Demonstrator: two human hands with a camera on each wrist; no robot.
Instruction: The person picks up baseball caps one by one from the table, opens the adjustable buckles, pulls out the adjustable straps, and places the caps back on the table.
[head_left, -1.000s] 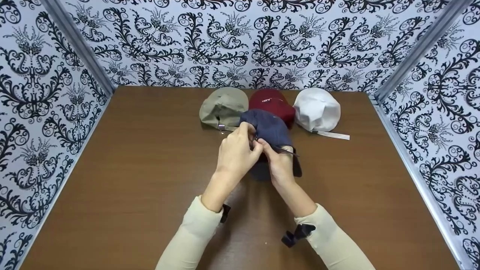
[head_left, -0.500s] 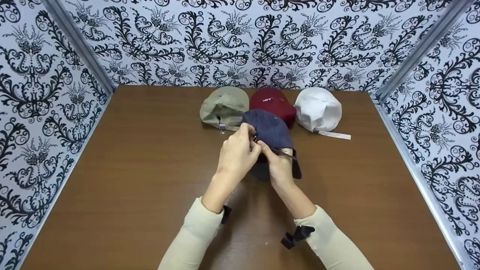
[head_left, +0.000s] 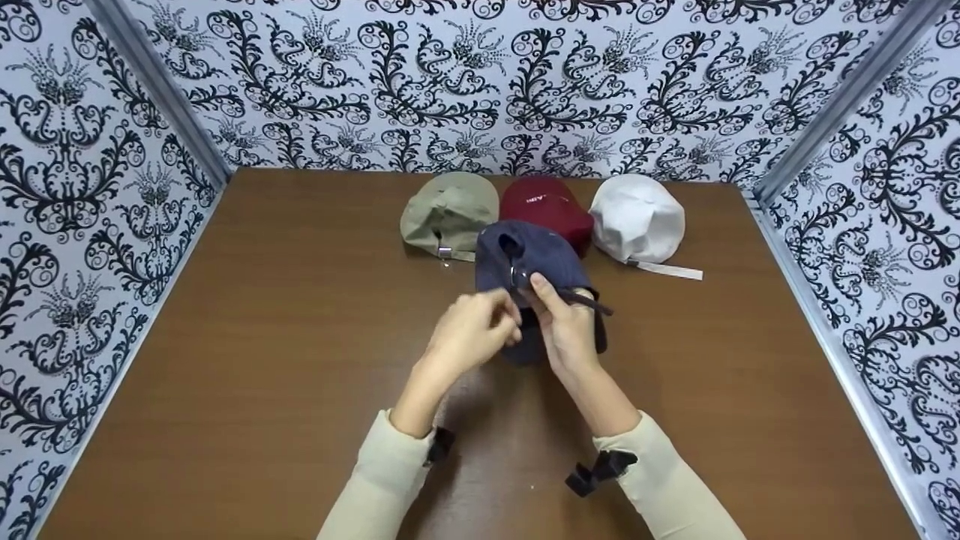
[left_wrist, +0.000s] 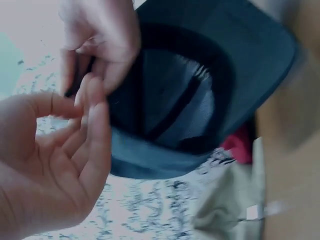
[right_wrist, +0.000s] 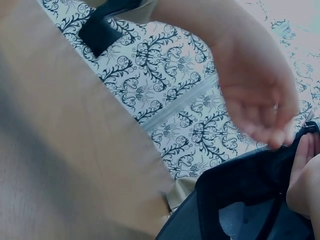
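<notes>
A navy baseball cap (head_left: 551,259) is held up above the table, its back opening toward me. My right hand (head_left: 568,337) grips its rear edge, thumb over the back strap (head_left: 592,301); a metal buckle (head_left: 517,277) sits beside the thumb. Just left of the cap and apart from the buckle is my left hand (head_left: 472,326), its fingers loosely bent with nothing seen in them. In the left wrist view the cap's hollow inside and brim (left_wrist: 250,50) show beyond both hands. The right wrist view shows the left hand (right_wrist: 257,95) near the cap's rim (right_wrist: 240,165).
Behind the held cap stand an olive cap (head_left: 450,206), a red cap (head_left: 544,199) and a white cap (head_left: 637,214) in a row on the brown table (head_left: 300,337). The white cap's strap (head_left: 671,271) sticks out rightward. Patterned walls (head_left: 480,82) close off the back and sides.
My left hand has come off the buckle area and moved down toward me, uncovering the cap's back opening and buckle. My right hand still holds the cap in nearly the same place.
</notes>
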